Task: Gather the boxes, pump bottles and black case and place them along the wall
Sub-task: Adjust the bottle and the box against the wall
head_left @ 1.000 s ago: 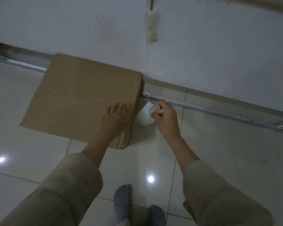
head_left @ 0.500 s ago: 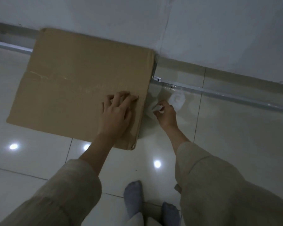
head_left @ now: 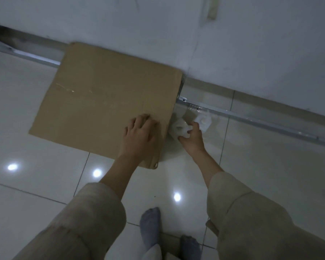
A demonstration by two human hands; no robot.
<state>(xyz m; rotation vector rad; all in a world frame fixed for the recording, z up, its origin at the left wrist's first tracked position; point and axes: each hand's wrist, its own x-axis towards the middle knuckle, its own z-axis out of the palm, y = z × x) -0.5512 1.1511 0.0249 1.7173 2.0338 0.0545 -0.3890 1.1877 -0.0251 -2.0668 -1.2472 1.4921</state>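
A large brown cardboard box [head_left: 105,102] lies on the floor with its far edge against the white wall. My left hand [head_left: 139,136] rests flat on the box's top near its right edge, fingers spread. Just right of the box stand two white pump bottles. My right hand [head_left: 192,138] grips the nearer pump bottle [head_left: 179,126] by its top. The second pump bottle [head_left: 203,121] stands free behind it, close to the metal rail. No black case is in view.
A metal rail [head_left: 261,121] runs along the floor at the foot of the wall [head_left: 251,53]. The floor is glossy white tile [head_left: 270,175] with light reflections. My socked feet [head_left: 150,229] stand at the bottom middle.
The view has shifted and the box sits further right in frame. My right hand stays on the pump bottle beside the box; my left hand stays flat on the box.
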